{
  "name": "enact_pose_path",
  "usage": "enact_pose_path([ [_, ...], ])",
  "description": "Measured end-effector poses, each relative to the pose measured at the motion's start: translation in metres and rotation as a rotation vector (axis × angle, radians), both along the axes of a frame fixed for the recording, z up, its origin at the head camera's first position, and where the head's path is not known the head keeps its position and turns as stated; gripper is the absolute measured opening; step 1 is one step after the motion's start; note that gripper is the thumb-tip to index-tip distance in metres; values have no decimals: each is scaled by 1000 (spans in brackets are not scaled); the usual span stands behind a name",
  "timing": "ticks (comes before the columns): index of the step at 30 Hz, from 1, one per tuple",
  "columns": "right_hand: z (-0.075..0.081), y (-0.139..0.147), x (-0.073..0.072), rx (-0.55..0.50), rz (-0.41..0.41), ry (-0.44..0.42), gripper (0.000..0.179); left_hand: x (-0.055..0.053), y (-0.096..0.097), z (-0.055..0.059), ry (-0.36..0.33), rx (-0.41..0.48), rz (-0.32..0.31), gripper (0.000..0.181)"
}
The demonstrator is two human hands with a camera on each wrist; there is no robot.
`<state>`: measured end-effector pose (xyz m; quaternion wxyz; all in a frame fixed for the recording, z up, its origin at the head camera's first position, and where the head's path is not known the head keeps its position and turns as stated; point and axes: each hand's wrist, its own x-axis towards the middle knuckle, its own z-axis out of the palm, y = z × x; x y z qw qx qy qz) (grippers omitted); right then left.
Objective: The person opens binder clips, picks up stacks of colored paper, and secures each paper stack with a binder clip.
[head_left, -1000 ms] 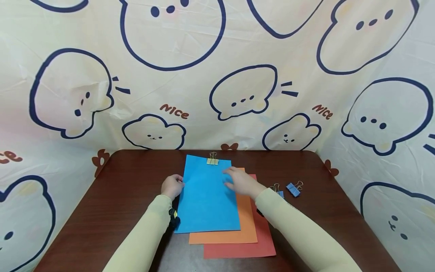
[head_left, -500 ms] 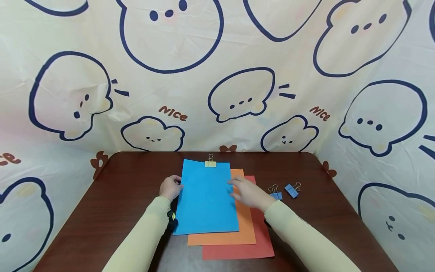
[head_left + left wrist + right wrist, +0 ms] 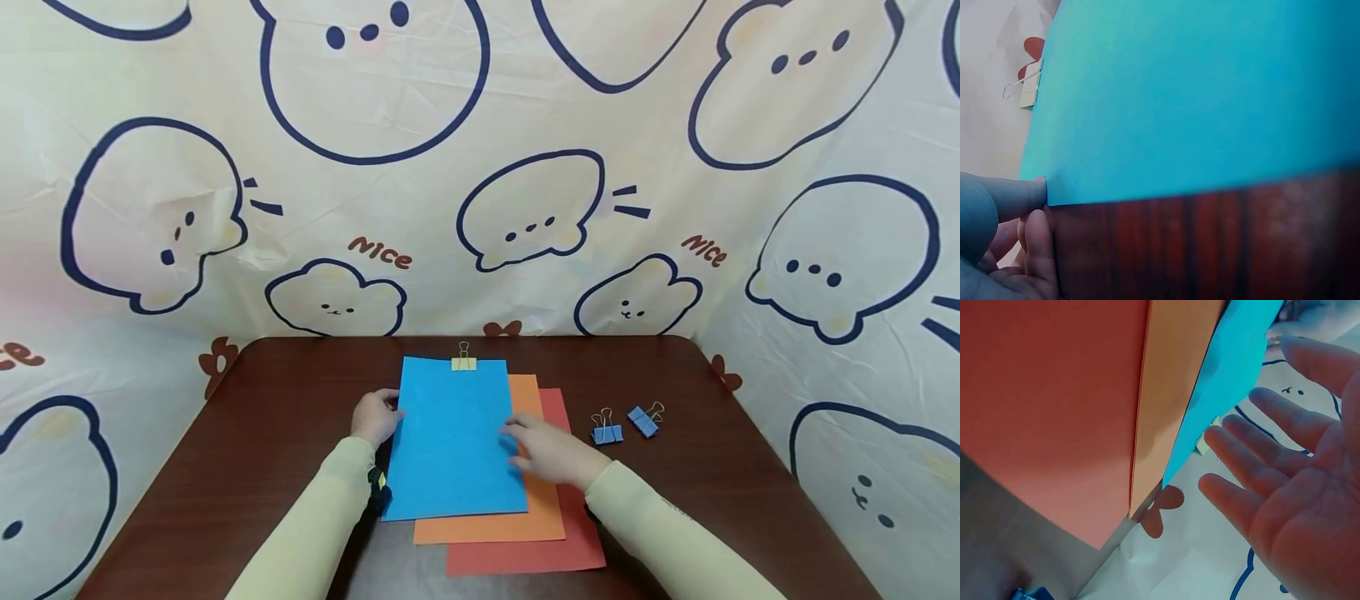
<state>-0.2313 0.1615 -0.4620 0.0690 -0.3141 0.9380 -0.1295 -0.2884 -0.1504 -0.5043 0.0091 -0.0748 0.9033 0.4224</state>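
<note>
A blue sheet of paper lies over an orange sheet and a red sheet, each offset to the right and nearer the person. On the blue sheet's top edge sits a pale yellow binder clip, handle up. My left hand pinches the blue sheet's left edge; in the left wrist view the thumb lies against the paper, fingers curled below. Over the right edge of the blue sheet hovers my right hand, its fingers extended and spread, holding nothing.
Two blue binder clips, one upright and one tilted, lie on the brown table right of the papers. Behind the table hangs a cartoon-printed curtain.
My right hand has shifted down along the blue sheet's right edge and uncovered the nearer blue clip. The left hand keeps its place at the left edge. The view has tilted slightly.
</note>
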Motion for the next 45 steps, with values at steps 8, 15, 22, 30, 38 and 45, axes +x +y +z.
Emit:
enact_pose_path([
  [8, -5, 0, 13, 61, 9, -61, 53, -1, 0, -3, 17, -8, -11, 46],
  [15, -7, 2, 18, 66, 14, -118, 63, 1, 2, 0, 9, -22, -20, 46],
  [22, -9, 2, 20, 56, 7, -116, 64, 5, 4, 6, -11, -42, -48, 48],
  [30, -12, 4, 21, 59, 14, -91, 63, 9, 10, 11, -51, -38, -81, 57],
  [38, -15, 4, 20, 37, 13, -86, 63, 20, 21, 15, 10, -300, -179, 70],
  [45, -15, 4, 19, 11, -4, -98, 63, 55, 44, 31, 124, -579, -361, 57],
])
